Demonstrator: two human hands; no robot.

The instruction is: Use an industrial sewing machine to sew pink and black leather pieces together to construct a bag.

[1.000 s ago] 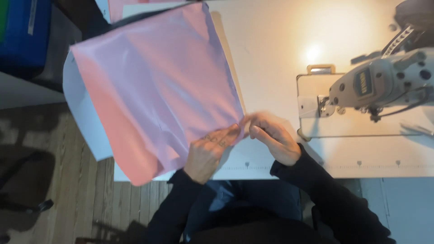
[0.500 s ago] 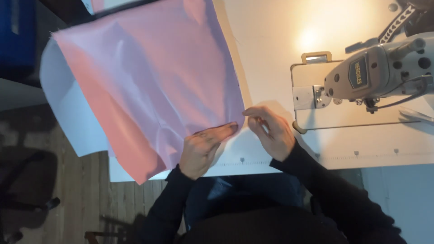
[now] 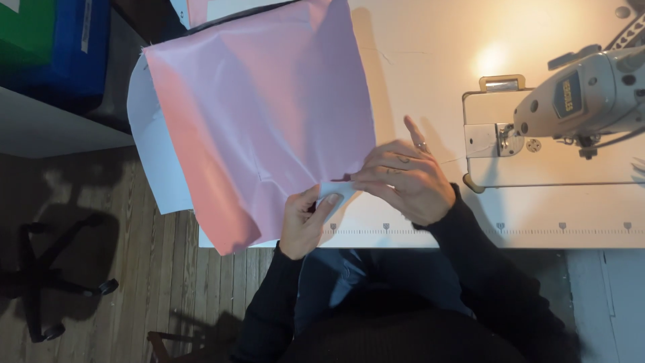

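Head view: pink fabric (image 3: 262,114) lies left of sewing machine (image 3: 584,94), overhanging table (image 3: 430,54) edge. Left hand (image 3: 304,225) and right hand (image 3: 403,178) pinch its near corner, apparently folded. Risk: slippery overhang drags, fold slips loose.

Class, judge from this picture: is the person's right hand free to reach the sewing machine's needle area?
Probably yes: the right hand lies beside the sewing machine, bare table between, though it pinches the pink fabric.

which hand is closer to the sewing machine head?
Right. The right hand sits just left of the sewing machine head, fingers on the corner of the pink fabric; the left hand is farther left, near the table edge.
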